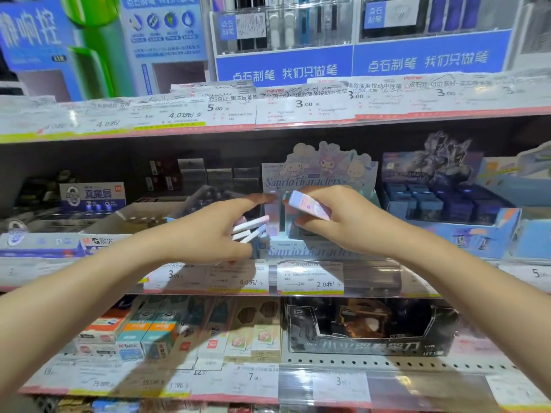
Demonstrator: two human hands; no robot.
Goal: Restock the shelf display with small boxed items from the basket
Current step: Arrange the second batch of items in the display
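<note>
- pastel cardboard, by the look of it: in the head view the right hand (334, 222) pinches 1 small box (310, 205) between thumb and fingertips, tilted, just in front of the sanrio display carton (320, 174) on the middle shelf (372, 272).
- the left hand (208, 231) grips a fan of about 3 more slim boxes (250, 229), its index finger stretched out toward the carton's front.
- the basket is not in view.
- these boxes look light and stiff with a smooth printed skin, so likely a little slippery and easy to dent; a light pinch across the 2 long flat faces near the middle seems best.
</note>
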